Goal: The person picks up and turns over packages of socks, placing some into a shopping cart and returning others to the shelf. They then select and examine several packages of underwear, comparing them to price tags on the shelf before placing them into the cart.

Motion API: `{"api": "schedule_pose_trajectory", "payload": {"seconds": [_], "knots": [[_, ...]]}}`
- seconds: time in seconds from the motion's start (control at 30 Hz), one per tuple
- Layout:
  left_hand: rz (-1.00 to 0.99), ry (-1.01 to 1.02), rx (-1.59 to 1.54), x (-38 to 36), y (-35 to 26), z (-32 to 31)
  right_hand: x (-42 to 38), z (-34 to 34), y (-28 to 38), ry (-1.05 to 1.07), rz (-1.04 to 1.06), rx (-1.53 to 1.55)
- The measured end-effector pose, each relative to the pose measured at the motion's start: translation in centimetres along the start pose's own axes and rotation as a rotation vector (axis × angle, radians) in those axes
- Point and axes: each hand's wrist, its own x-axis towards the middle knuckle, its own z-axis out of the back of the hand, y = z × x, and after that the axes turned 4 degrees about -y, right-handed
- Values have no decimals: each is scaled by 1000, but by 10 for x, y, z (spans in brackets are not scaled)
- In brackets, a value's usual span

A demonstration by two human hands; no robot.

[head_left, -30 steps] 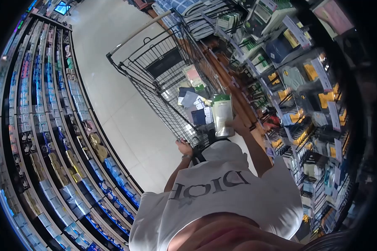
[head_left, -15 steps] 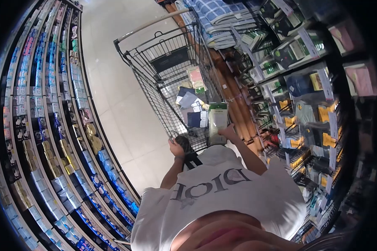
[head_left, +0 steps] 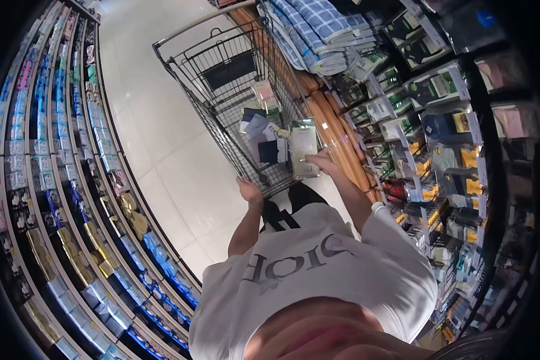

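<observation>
A black wire shopping cart [head_left: 189, 99] stands in front of me in the aisle. My left hand [head_left: 249, 189] is closed on the near left corner of its rim. My right hand [head_left: 323, 162] pinches the lower right side of a flat, pale pack with a green top [head_left: 304, 144], held over the cart's near right corner. Inside the basket lie a grey-blue folded garment [head_left: 257, 126], a dark navy packaged item [head_left: 268, 152] and a pack with a pink part [head_left: 263, 93].
Long shelves of small blue, white and gold packs [head_left: 60, 162] line the left side. Stacked blue checked textiles [head_left: 318, 33] sit beyond the cart at right. A brown wooden ledge [head_left: 336, 135] runs beside the cart, below racks of hanging packs [head_left: 450, 126]. Pale floor tiles [head_left: 144, 120] show left of the cart.
The cart sits slightly farther up and left in view. The right hand has raised the pale pack, and the left hand has shifted up with the cart's rim.
</observation>
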Motion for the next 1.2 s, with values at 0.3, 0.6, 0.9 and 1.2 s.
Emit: {"api": "schedule_pose_trajectory", "payload": {"seconds": [0.3,0.6,0.9,1.2], "knots": [[-112,-135,59,138,-86,-35,132,-37,126,-29,118,72],[-156,-241,3,263,-179,-61,203,-51,279,29,99,37],[-95,-202,25,355,-245,-80,281,-72,352,40,83,22],[-26,-131,32,394,-331,-120,334,-48,422,-21,104,-26]]}}
